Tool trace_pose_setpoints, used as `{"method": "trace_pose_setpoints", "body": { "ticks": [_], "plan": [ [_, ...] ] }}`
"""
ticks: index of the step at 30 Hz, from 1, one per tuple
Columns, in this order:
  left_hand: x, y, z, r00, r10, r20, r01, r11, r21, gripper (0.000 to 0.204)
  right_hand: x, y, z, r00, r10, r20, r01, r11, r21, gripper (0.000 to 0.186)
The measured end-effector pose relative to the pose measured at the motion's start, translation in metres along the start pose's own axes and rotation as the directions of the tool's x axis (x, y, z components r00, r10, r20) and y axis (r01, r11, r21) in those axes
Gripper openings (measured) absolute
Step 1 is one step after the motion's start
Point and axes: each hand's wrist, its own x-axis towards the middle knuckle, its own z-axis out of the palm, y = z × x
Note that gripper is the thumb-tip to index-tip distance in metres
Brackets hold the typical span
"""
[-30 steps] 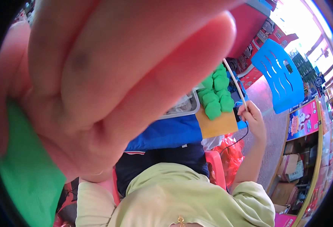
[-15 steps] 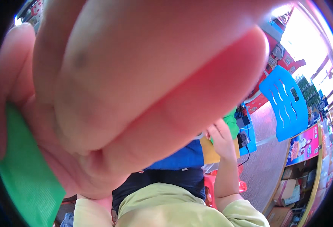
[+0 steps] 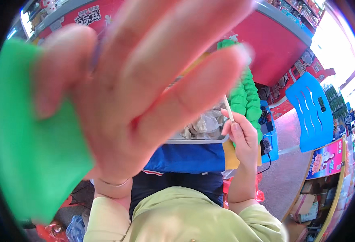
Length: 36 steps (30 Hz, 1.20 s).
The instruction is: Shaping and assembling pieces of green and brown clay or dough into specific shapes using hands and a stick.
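My left hand [image 3: 133, 92] fills the upper middle close to the camera, blurred, with a bracelet at the wrist; its fingers reach up, and it holds a piece of green fabric [image 3: 28, 133] at the left. My right hand [image 3: 244, 141] grips a thin white stick [image 3: 227, 104] at the right of a metal tray [image 3: 195, 141], which holds greyish material in clear plastic [image 3: 205, 126]. Rows of green crumpled pieces [image 3: 250, 92] lie beside the tray, partly behind my fingers. A blue cloth [image 3: 185, 159] and a yellow surface [image 3: 230, 161] are below.
A red counter [image 3: 266, 44] stands beyond the work surface. On the right are a blue plastic chair [image 3: 310, 105], black devices with cables [image 3: 266, 145] and a display cabinet with cardboard boxes [image 3: 304, 209]. Plastic bags [image 3: 75, 228] lie at lower left.
My left hand has drawn back slightly from the camera and the green fabric has risen, uncovering more of the tray and counter. My right hand with the stick has moved leftward.
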Motion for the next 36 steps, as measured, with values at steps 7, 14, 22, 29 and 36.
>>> {"method": "trace_pose_setpoints", "body": {
  "ticks": [7, 14, 22, 29, 36],
  "plan": [
    [-0.040, -0.048, -0.066, 0.930, 0.275, -0.244, -0.192, 0.929, 0.316, 0.026, -0.003, 0.004, 0.009, 0.973, -0.224, 0.049, 0.229, 0.956, -0.184, 0.029],
    [-0.077, -0.061, -0.099, 0.811, 0.361, -0.460, -0.167, 0.897, 0.409, 0.019, 0.000, 0.002, 0.025, 0.980, -0.139, 0.141, 0.181, 0.914, -0.362, 0.028],
    [-0.093, -0.066, -0.109, 0.812, 0.409, -0.417, -0.226, 0.879, 0.421, 0.023, 0.002, 0.014, 0.044, 0.979, -0.141, 0.144, 0.193, 0.862, -0.468, 0.026],
    [-0.103, -0.077, -0.111, 0.873, 0.370, -0.319, -0.029, 0.691, 0.722, 0.019, 0.001, 0.027, 0.061, 0.954, -0.160, 0.256, 0.246, 0.903, -0.353, 0.025],
    [-0.108, -0.079, -0.113, 0.884, 0.373, -0.283, -0.122, 0.767, 0.630, 0.040, -0.007, 0.038, 0.064, 0.962, 0.171, 0.214, -0.173, 0.985, -0.010, 0.021]
  ]
}}
